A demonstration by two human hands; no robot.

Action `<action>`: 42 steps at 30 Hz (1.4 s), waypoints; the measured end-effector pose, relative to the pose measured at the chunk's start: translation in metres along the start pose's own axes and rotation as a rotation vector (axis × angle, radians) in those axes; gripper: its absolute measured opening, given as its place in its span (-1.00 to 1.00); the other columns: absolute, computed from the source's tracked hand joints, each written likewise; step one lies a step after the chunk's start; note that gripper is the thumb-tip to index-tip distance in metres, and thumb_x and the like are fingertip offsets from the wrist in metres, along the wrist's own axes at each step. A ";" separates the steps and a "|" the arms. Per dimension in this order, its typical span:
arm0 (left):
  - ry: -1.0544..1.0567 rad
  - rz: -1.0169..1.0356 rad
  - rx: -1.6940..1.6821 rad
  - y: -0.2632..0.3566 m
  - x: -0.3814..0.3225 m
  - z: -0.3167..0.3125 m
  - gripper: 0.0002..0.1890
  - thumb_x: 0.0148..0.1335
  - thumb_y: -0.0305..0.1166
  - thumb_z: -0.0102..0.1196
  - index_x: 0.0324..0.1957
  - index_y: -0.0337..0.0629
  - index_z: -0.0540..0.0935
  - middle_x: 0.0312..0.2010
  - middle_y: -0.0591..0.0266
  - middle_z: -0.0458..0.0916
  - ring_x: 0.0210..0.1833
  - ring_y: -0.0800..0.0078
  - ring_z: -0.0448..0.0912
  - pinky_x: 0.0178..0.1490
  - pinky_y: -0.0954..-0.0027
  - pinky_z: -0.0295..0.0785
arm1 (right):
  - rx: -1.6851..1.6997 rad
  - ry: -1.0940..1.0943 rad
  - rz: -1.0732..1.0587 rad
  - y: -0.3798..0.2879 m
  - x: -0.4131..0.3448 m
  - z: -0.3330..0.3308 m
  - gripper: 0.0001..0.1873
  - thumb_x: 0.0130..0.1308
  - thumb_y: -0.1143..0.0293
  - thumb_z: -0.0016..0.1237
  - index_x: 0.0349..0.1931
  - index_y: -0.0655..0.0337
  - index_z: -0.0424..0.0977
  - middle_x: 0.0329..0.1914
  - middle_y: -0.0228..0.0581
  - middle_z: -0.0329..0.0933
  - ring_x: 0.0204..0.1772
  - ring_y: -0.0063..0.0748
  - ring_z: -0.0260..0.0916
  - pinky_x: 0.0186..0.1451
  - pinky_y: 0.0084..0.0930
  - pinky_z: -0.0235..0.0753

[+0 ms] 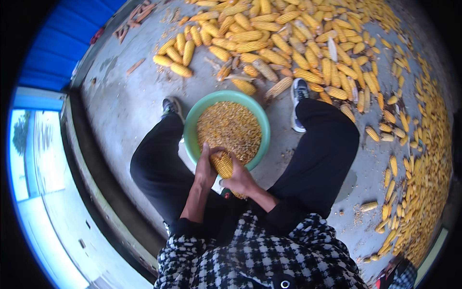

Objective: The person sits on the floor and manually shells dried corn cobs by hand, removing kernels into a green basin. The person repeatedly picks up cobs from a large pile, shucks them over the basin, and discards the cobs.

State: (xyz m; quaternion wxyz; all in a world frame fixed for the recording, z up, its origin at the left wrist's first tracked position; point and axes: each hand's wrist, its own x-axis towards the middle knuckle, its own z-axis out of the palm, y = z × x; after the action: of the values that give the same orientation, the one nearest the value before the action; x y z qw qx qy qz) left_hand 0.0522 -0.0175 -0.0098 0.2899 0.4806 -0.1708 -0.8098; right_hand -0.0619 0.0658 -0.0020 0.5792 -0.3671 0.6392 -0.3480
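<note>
My left hand (pixel 205 169) and my right hand (pixel 241 179) both grip one yellow ear of corn (pixel 222 164), held at a tilt over the near rim of a green plastic basin (pixel 265 124). Some of the ear's near part shows between my hands, and the fingers hide its sides. Loose corn kernels (pixel 231 124) fill much of the basin, which stands between my spread legs. Below my right hand, close to my lap, a bit of another yellow corn ear (pixel 239 195) shows; most of it is hidden.
A large heap of corn ears (pixel 288 39) covers the concrete floor ahead, curving into another pile (pixel 429 173) on the right. Bare reddish cobs (pixel 140 14) lie at the far left. A raised doorway sill (pixel 104 202) runs along my left. Part of another person (pixel 400 274) shows at lower right.
</note>
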 end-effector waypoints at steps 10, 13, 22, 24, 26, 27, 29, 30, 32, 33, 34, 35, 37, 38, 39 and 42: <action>-0.136 0.086 0.195 0.022 -0.025 0.006 -0.83 0.23 -0.44 0.05 -0.19 -0.33 0.56 -0.26 0.17 0.58 -0.19 0.41 0.54 -0.01 0.38 0.45 | 0.670 -0.393 0.183 -0.022 -0.003 -0.011 -0.37 -0.07 0.50 0.12 0.08 0.28 0.21 -0.44 -0.25 0.38 -0.59 -0.47 0.42 -0.60 -0.55 0.50; 0.072 0.134 0.287 0.006 -0.017 0.004 -0.87 0.23 -0.45 0.06 -0.29 -0.31 0.59 -0.40 0.25 0.58 -0.38 0.51 0.52 -0.22 0.48 0.46 | 0.583 -0.291 0.069 -0.015 0.000 0.004 -0.36 -0.03 0.50 0.11 0.13 0.31 0.20 -0.28 -0.23 0.43 -0.36 -0.43 0.50 -0.37 -0.50 0.54; 0.010 0.005 0.119 0.018 -0.025 0.004 -0.59 0.31 -0.09 0.06 -0.13 -0.33 0.56 -0.36 0.21 0.57 -0.27 0.41 0.56 -0.09 0.36 0.50 | 0.177 -0.119 -0.094 0.001 0.005 0.007 -0.13 -0.20 0.39 0.16 0.22 0.35 0.10 -0.04 -0.07 0.45 0.01 -0.21 0.45 0.05 -0.42 0.46; -0.040 -0.007 0.057 0.021 -0.029 0.005 -0.57 0.31 -0.10 0.08 -0.10 -0.35 0.57 -0.36 0.19 0.58 -0.26 0.43 0.56 -0.08 0.35 0.51 | 0.256 -0.170 -0.029 0.002 0.004 0.001 -0.15 -0.20 0.40 0.15 0.21 0.34 0.13 -0.05 -0.06 0.46 0.01 -0.17 0.45 0.09 -0.39 0.45; 0.010 0.086 0.450 0.019 -0.027 0.007 -0.55 0.23 -0.11 0.18 -0.10 -0.37 0.58 -0.35 0.20 0.61 -0.30 0.46 0.58 -0.13 0.42 0.51 | 0.324 -0.239 0.000 0.003 0.003 -0.001 -0.16 -0.20 0.40 0.15 0.21 0.32 0.14 -0.05 -0.05 0.46 0.01 -0.16 0.45 0.10 -0.38 0.44; 0.025 0.137 0.670 0.016 -0.025 0.008 -0.56 0.20 -0.11 0.21 -0.11 -0.36 0.59 -0.36 0.21 0.61 -0.31 0.48 0.57 -0.15 0.44 0.50 | 0.254 -0.205 -0.005 0.002 0.004 0.000 -0.18 -0.19 0.40 0.13 0.20 0.29 0.16 -0.06 -0.06 0.46 0.02 -0.16 0.45 0.09 -0.38 0.44; 0.155 0.157 0.920 0.007 -0.019 0.006 -0.66 0.12 -0.26 0.26 -0.24 -0.39 0.64 -0.43 0.23 0.62 -0.41 0.57 0.54 -0.29 0.51 0.46 | 0.150 -0.185 0.006 0.001 0.001 0.001 -0.20 -0.18 0.40 0.12 0.18 0.31 0.17 -0.07 -0.04 0.46 0.04 -0.17 0.44 0.10 -0.39 0.43; 0.189 0.170 0.935 0.004 -0.015 0.004 -0.68 0.11 -0.27 0.25 -0.27 -0.40 0.64 -0.45 0.22 0.62 -0.43 0.56 0.54 -0.30 0.50 0.46 | 0.095 -0.165 0.015 0.000 -0.001 0.003 -0.22 -0.18 0.40 0.12 0.17 0.32 0.18 -0.08 -0.03 0.46 0.05 -0.17 0.44 0.11 -0.39 0.43; 0.275 0.155 0.987 -0.004 -0.007 -0.004 -0.72 0.10 -0.31 0.22 -0.34 -0.42 0.65 -0.48 0.20 0.62 -0.46 0.54 0.54 -0.33 0.48 0.46 | 0.028 -0.144 0.045 -0.005 -0.003 0.006 -0.21 -0.15 0.40 0.08 0.18 0.38 0.10 -0.14 -0.02 0.49 -0.15 -0.13 0.54 -0.01 -0.33 0.50; 0.302 0.188 0.927 -0.009 -0.002 -0.008 -0.76 0.08 -0.35 0.17 -0.41 -0.42 0.66 -0.52 0.20 0.62 -0.50 0.51 0.53 -0.37 0.46 0.44 | 0.007 -0.151 0.092 -0.007 -0.004 0.007 -0.20 -0.15 0.40 0.07 0.19 0.39 0.07 -0.16 -0.03 0.50 -0.21 -0.12 0.56 -0.05 -0.31 0.52; 0.318 0.154 0.875 -0.013 0.003 -0.012 -0.76 0.08 -0.36 0.17 -0.40 -0.42 0.66 -0.51 0.19 0.62 -0.50 0.50 0.53 -0.38 0.45 0.44 | -0.016 -0.156 0.136 -0.011 -0.004 0.007 -0.18 -0.14 0.39 0.06 0.20 0.40 0.05 -0.17 -0.04 0.51 -0.27 -0.12 0.57 -0.09 -0.29 0.54; 0.327 0.135 0.819 -0.017 0.008 -0.016 -0.77 0.09 -0.36 0.16 -0.40 -0.42 0.66 -0.51 0.19 0.62 -0.51 0.49 0.53 -0.39 0.43 0.44 | -0.048 -0.154 0.151 -0.013 -0.006 0.006 -0.11 -0.11 0.39 0.04 0.28 0.39 -0.06 -0.19 0.06 0.52 -0.42 -0.07 0.58 -0.17 -0.23 0.57; 0.374 0.088 0.665 -0.025 0.018 -0.023 -0.77 0.14 -0.34 0.16 -0.45 -0.36 0.65 -0.55 0.22 0.59 -0.52 0.45 0.53 -0.42 0.39 0.44 | -0.255 -0.157 0.186 -0.018 -0.008 0.007 -0.07 -0.09 0.39 0.04 0.32 0.41 -0.12 -0.17 0.17 0.51 -0.35 0.00 0.58 -0.14 -0.22 0.56; 0.389 0.058 0.590 -0.028 0.022 -0.025 -0.73 0.14 -0.29 0.17 -0.46 -0.38 0.65 -0.54 0.20 0.59 -0.52 0.44 0.53 -0.41 0.39 0.43 | -0.374 -0.142 0.166 -0.020 -0.009 0.007 -0.05 -0.08 0.39 0.04 0.34 0.41 -0.15 -0.16 0.23 0.50 -0.32 0.04 0.58 -0.13 -0.21 0.56; 0.414 0.022 0.517 -0.028 0.025 -0.027 -0.69 0.13 -0.24 0.18 -0.47 -0.39 0.65 -0.54 0.18 0.59 -0.51 0.43 0.52 -0.39 0.39 0.43 | -0.438 -0.143 0.167 -0.020 -0.009 0.008 -0.04 -0.08 0.39 0.04 0.34 0.43 -0.16 -0.17 0.25 0.50 -0.29 0.07 0.58 -0.11 -0.19 0.55; 0.412 -0.039 0.407 -0.023 0.024 -0.030 -0.55 0.17 -0.06 0.18 -0.47 -0.37 0.65 -0.52 0.16 0.58 -0.49 0.40 0.52 -0.37 0.37 0.44 | -0.622 -0.109 0.072 -0.020 -0.009 0.009 -0.03 -0.07 0.40 0.05 0.34 0.47 -0.18 -0.19 0.26 0.51 -0.20 0.13 0.56 -0.07 -0.15 0.53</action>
State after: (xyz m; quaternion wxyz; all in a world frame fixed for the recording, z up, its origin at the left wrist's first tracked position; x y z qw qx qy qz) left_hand 0.0621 -0.0146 -0.0533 0.2005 0.6865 -0.2582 -0.6495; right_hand -0.0507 0.0639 0.0195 0.4844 -0.5219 0.6956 -0.0952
